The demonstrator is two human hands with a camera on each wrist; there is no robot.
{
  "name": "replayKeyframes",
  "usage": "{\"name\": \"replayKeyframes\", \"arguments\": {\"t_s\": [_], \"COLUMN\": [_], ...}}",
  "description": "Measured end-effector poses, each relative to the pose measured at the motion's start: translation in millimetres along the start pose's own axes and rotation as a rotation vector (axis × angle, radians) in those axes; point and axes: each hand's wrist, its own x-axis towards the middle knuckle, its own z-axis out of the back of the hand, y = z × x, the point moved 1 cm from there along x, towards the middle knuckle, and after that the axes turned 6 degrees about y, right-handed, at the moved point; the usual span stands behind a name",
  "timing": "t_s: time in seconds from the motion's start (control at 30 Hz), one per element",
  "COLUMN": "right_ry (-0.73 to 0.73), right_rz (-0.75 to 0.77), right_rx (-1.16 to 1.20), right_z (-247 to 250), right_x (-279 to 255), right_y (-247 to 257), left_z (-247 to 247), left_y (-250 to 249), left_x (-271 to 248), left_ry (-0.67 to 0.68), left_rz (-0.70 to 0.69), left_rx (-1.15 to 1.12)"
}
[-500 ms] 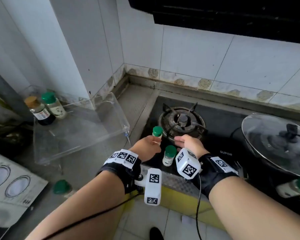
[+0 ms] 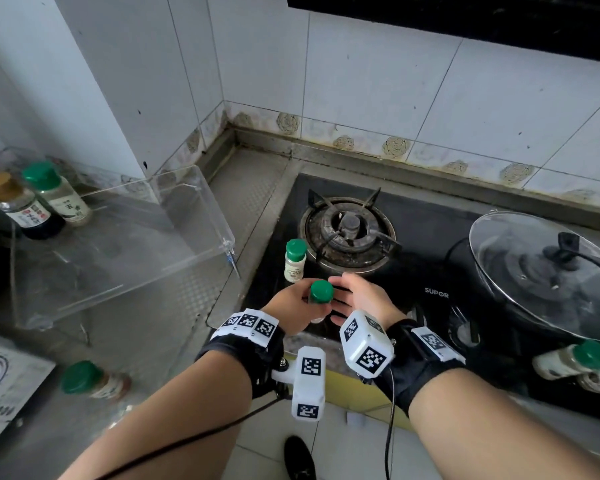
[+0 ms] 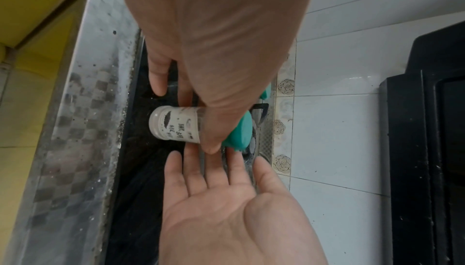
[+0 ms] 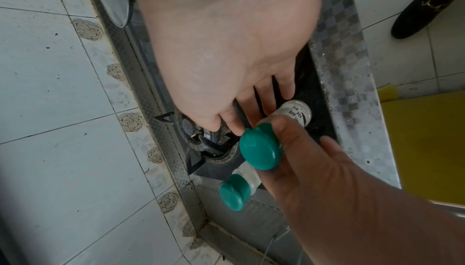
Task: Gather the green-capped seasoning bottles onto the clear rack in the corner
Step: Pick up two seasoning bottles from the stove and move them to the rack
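Pickup step: left hand point(image 2: 293, 308) grips green-capped bottle point(image 2: 321, 295) at centre frame; right hand point(image 2: 359, 299) flat, empty (fingers spread). Next: carry to clear rack point(image 2: 201, 244), left of frame.

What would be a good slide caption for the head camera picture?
Left hand grips a green-capped bottle over the stove; open right hand beside it.
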Motion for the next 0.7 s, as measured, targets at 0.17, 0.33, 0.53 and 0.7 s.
{"name": "replayKeyframes", "arguments": {"t_s": [0.17, 0.33, 0.53, 0.7], "right_ry": [0.055, 0.078, 0.069, 0.031], "right_rz": [-0.029, 0.018, 0.191, 0.290], "right_rx": [-0.057, -0.159, -0.500, -0.581], "right_z": [-8.8, -32.0, -56.2, -69.1], "right_x": [-0.1, 5.2, 20.4, 26.2], "right_y": [8.0, 24.1, 37.9, 40.7], "left_z": [9.3, 28.3, 54.0, 65.9], "left_y": [0.4, -0.5, 2.1, 12.1], "left_x": [-6.7, -16.6, -28.8, -32.9], "left_ry": [-0.063, -0.194, -0.286, -0.351], "left_rz": [0.022, 0.035, 0.059, 0.077], "left_rx": [-0.073, -0.229, -0.495, -0.553]}}
